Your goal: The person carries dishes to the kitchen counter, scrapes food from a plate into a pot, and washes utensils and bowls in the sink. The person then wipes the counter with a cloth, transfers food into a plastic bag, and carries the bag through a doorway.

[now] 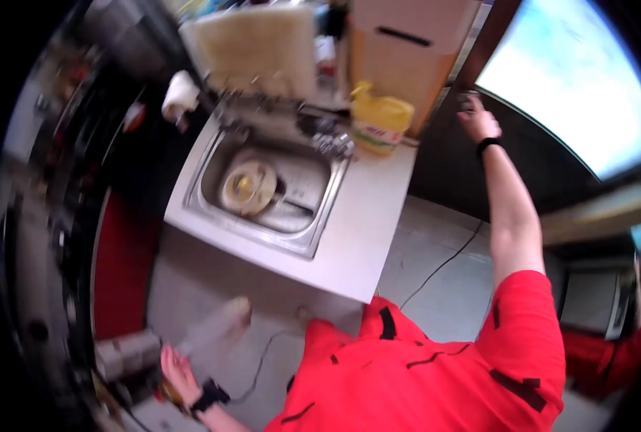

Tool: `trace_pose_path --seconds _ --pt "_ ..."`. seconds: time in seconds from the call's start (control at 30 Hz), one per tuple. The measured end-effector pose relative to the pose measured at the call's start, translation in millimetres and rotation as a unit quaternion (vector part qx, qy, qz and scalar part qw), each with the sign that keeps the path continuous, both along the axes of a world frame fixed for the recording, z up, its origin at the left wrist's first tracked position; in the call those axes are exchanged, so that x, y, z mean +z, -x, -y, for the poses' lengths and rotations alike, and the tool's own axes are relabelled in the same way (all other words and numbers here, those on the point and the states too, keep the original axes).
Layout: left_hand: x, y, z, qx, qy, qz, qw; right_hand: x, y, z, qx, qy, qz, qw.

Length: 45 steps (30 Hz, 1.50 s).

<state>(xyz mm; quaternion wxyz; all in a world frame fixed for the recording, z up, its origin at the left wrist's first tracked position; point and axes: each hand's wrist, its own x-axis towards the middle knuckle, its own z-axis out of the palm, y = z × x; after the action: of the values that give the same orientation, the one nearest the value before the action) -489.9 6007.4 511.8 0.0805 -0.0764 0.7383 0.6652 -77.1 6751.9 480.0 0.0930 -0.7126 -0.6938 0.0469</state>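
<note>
At the upper right, my right hand (pixel 479 122) is closed around a small metallic door handle (pixel 467 99) on the dark door (pixel 443 155). Its arm is stretched out, with a black band at the wrist. My left hand (pixel 179 371) is low on the left, away from the sink, fingers loosely apart and nothing visible in them. A black watch or band is on that wrist. Close beside the left hand is a pale box-like object (pixel 127 354), blurred.
A steel sink (pixel 320 234) in a white counter (pixel 367 230) holds a round dish (pixel 245 189) and a dark-handled utensil. A yellow jug (pixel 379 121) stands behind it, near the tap (pixel 331 144). A thin cable (pixel 443 268) crosses the floor. A bright window (pixel 572 79) is at the right.
</note>
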Motion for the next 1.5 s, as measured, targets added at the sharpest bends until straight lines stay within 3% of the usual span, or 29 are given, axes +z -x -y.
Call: trace_pose_path --seconds 0.03,0.1,0.13,0.17,0.23,0.33,0.57,0.67,0.83,1.07,1.13,1.2,1.27,1.33,1.4,1.5 --pt "-5.7 4.7 1.5 -0.054 -0.023 0.022 0.998 -3.1 -5.1 -4.9 0.012 -0.020 0.030 0.999" --pt "-0.1 -28.2 -11.8 0.034 0.017 0.012 0.999 -0.7 -4.8 0.5 0.064 0.025 0.042 0.997" --pt "-9.5 -28.0 5.6 0.044 -0.011 0.028 0.999 -41.8 -26.0 -39.8 0.172 -0.018 0.065 0.983" --pt "-35.4 -10.7 41.9 -0.038 -0.020 0.053 0.998 -51.5 -40.1 -54.1 0.202 -0.011 0.068 0.977" --pt "-20.7 -44.0 32.4 0.025 -0.024 0.064 0.997 -87.7 -64.5 -85.9 0.232 -0.016 0.010 0.973" --pt "-32.0 -69.3 51.6 -0.034 -0.037 0.103 0.993 -105.6 -91.1 -100.9 0.275 0.006 -0.038 0.961" --pt "-78.2 -118.9 72.4 -0.108 -0.055 0.181 0.976 -93.3 -87.4 40.3 0.212 -0.029 0.012 0.977" --pt "-96.2 -131.0 72.2 -0.172 -0.065 0.208 0.961 -94.1 -96.7 108.2 0.260 -0.062 0.010 0.964" --pt "-122.9 -146.4 33.8 -0.291 -0.058 0.254 0.921 -48.5 -91.3 264.6 0.187 -0.008 -0.024 0.982" --pt "-127.5 -204.9 -26.8 -0.473 -0.059 0.286 0.831 -24.9 -210.2 420.1 0.229 0.010 -0.148 0.962" --pt "-126.5 -220.8 -52.1 -0.516 -0.043 0.307 0.799 19.8 -207.2 478.4 0.113 0.131 0.103 0.980" --pt "-120.7 -242.5 -81.3 -0.541 -0.047 0.316 0.778 43.3 -208.4 514.4 0.100 0.250 0.057 0.961" --pt "-108.9 -274.4 -113.4 -0.598 -0.026 0.333 0.728 41.4 -220.7 531.4 0.135 0.346 -0.137 0.918" --pt "-100.7 -307.0 -144.2 -0.626 -0.002 0.333 0.705 31.7 -223.8 532.0 0.147 0.383 -0.200 0.890" --pt "-94.7 -346.2 -177.2 -0.665 -0.007 0.335 0.668 27.9 -231.2 523.0 0.198 0.315 -0.187 0.909" --pt "-87.6 -407.0 -242.2 -0.712 0.010 0.296 0.636 20.8 -266.1 489.2 0.203 0.305 -0.249 0.896"
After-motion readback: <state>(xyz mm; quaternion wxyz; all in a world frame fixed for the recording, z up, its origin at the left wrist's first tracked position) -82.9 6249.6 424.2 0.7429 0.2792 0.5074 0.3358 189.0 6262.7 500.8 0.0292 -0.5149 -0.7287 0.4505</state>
